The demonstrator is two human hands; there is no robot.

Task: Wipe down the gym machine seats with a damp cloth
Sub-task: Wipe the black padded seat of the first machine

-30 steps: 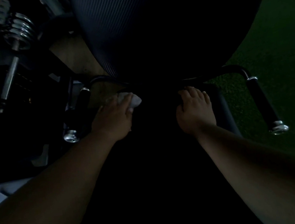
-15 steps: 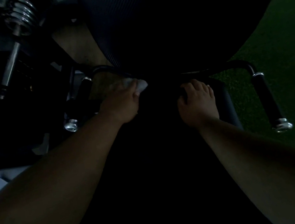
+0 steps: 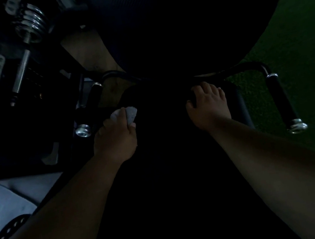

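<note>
On smooth black seat padding [image 3: 169,159], left hand [image 3: 115,139] pinches crumpled pale cloth [image 3: 128,113]; right hand [image 3: 209,106] rests flat.

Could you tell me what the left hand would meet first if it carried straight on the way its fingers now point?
Probably the curved black bar just beyond the cloth that the left hand holds; depth is unclear in this dark picture.

Very dim, heavily underexposed — centre nearly black; faint glints on chrome, wide-angle bending at edges.
</note>
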